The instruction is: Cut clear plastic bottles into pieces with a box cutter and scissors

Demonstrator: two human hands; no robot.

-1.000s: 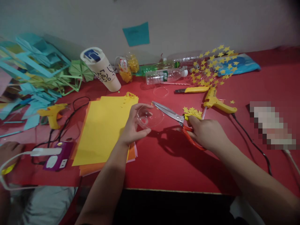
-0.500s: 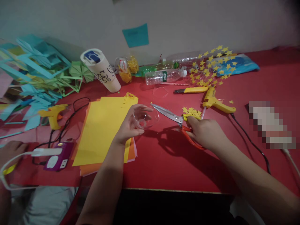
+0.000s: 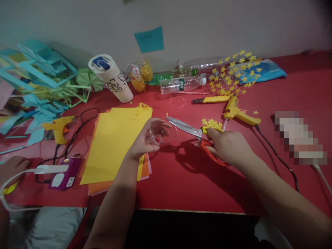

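My left hand (image 3: 149, 140) curls round a clear plastic piece (image 3: 161, 135), rounded like the cut end of a bottle, above the right edge of the yellow paper (image 3: 109, 145). In my right hand (image 3: 224, 145) are scissors (image 3: 185, 127) with red and yellow handles. Their blades look closed and point left, the tips close to the plastic piece. Small yellow stars (image 3: 212, 123) lie in a pile just behind my right hand. A thin clear ring (image 3: 177, 101) rests on the red table (image 3: 181, 186) beyond the blades.
Behind are a white tumbler (image 3: 111, 77), plastic bottles (image 3: 183, 84), a yellow cutter (image 3: 211, 100) and a star cluster (image 3: 233, 74). A glue gun (image 3: 241, 112) is at right, another (image 3: 59, 128) at left by a purple power socket (image 3: 64, 173). Another person's hand (image 3: 12, 167) rests far left.
The clear plastic piece has turned slightly and shifted a little to the right in my left hand. My right hand and the scissors have barely moved.
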